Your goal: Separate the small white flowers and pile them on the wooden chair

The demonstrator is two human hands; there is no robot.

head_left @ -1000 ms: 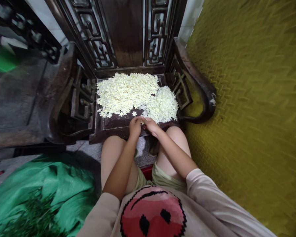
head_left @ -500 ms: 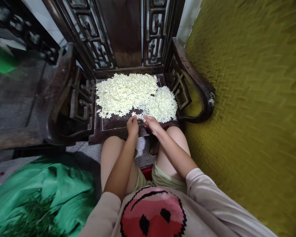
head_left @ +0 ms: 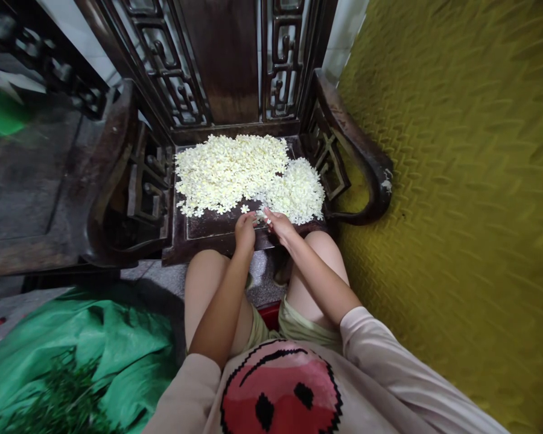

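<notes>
A heap of small pale-yellow flowers (head_left: 235,169) covers the seat of a dark carved wooden chair (head_left: 217,224). My left hand (head_left: 245,231) and my right hand (head_left: 278,224) meet at the seat's front edge, just below the heap. Their fingertips pinch a few white flowers (head_left: 259,216) between them. A single loose flower (head_left: 245,208) lies right beside my left fingers. My knees sit under the seat's front rail.
The chair's curved armrests (head_left: 366,163) flank the seat, with a carved back behind. A yellow-green embossed metal plate (head_left: 457,199) fills the right side. A green tarp (head_left: 72,355) with dark green foliage lies at lower left. A second dark chair (head_left: 31,175) stands left.
Both hands have shifted slightly forward onto the seat edge, toward the flowers. The fingertips now hold flowers between them; the heap looks the same.
</notes>
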